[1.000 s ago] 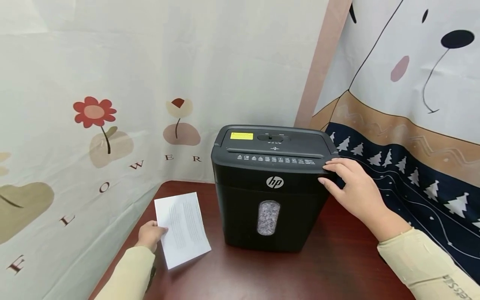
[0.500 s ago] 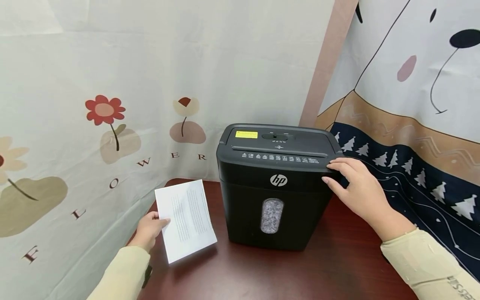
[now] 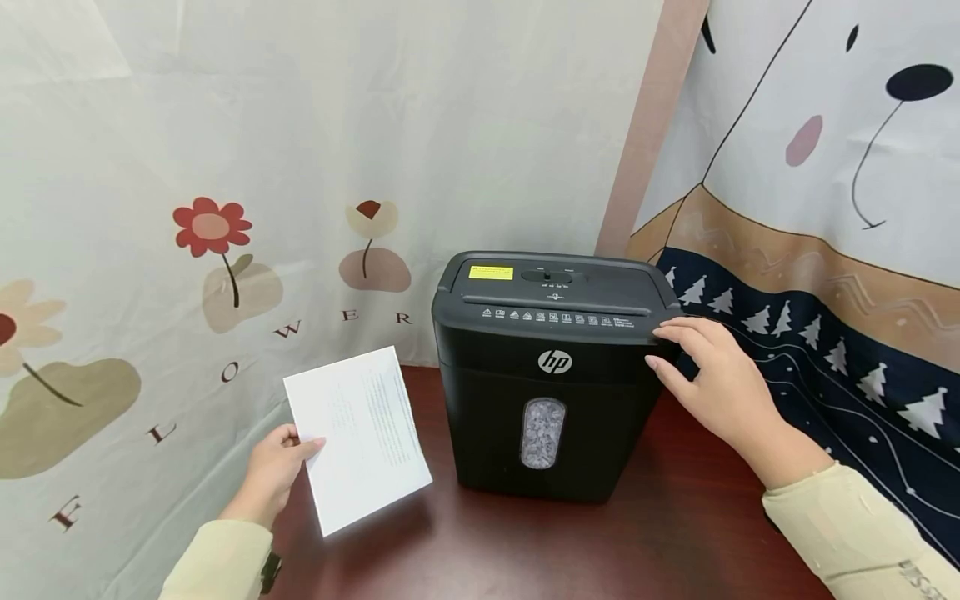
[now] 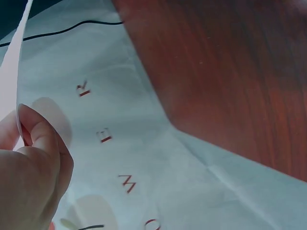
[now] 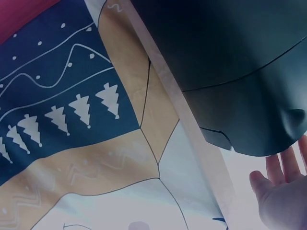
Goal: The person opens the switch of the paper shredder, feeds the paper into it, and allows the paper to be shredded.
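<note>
My left hand [image 3: 272, 468] pinches a sheet of paper [image 3: 358, 446] by its left edge, thumb on the face with lines of faint print. In the left wrist view the sheet is seen nearly edge-on between thumb and fingers. The paper is tilted, held over the table to the left of a black HP paper shredder [image 3: 487, 400]. My right hand [image 3: 712, 383] rests its fingertips on the top right front corner of the shredder, fingers relaxed and thumb apart from them near the front face. The right wrist view shows these fingertips [image 5: 272, 167] at the shredder's rim.
The shredder's feed slot [image 3: 555, 305] runs across its lid, behind a row of white icons. Shredded bits show through the front window [image 3: 543, 433]. The dark red table [image 3: 510, 550] meets printed curtains [image 3: 510, 167] behind and at both sides. A dark cable [image 4: 72, 28] lies in the left wrist view.
My left hand has raised the paper and turned its top leftward, bringing it a little nearer to me. The right hand stays on the shredder's corner; the head view shifted slightly.
</note>
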Demonstrator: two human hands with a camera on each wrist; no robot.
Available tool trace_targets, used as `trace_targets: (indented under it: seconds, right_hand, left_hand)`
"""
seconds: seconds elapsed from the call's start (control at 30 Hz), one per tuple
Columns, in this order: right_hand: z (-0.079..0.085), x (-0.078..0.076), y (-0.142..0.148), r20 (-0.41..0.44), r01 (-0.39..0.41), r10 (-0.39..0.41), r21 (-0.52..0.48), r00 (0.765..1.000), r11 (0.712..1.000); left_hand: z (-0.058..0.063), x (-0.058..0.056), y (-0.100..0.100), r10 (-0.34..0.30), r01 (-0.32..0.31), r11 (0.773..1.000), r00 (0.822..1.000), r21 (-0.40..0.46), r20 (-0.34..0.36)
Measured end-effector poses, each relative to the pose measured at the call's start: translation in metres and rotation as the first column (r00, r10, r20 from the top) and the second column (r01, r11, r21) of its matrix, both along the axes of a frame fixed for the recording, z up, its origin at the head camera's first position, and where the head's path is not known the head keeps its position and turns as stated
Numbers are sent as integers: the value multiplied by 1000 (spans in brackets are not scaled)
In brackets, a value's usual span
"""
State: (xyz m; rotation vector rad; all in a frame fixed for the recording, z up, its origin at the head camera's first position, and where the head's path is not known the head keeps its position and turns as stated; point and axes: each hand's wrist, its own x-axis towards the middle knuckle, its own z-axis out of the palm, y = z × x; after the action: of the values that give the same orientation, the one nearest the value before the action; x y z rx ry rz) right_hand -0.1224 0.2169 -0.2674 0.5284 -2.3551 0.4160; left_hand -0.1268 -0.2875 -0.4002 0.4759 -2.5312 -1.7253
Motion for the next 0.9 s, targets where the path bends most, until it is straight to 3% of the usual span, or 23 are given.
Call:
trace_targets:
  seconds: [0.23, 0.47, 0.7, 0.9]
  right_hand:
    - [-1, 4, -2, -49, -26, 25, -27, 999, 999]
    - [2, 7, -7, -67, -61, 57, -45, 996, 997]
    - [3, 15, -11, -48, -60, 57, -58, 997, 996]
    - [3, 18, -13, -56, -72, 69, -57, 996, 996]
  left_hand:
    - [16, 9, 2, 7, -5, 999, 999, 35, -39]
    - [38, 17, 11, -9, 14, 999, 994, 44, -104]
    - [69, 27, 21, -89, 107, 990, 977, 89, -192]
    - [93, 34, 38, -147, 179, 979, 953, 98, -266]
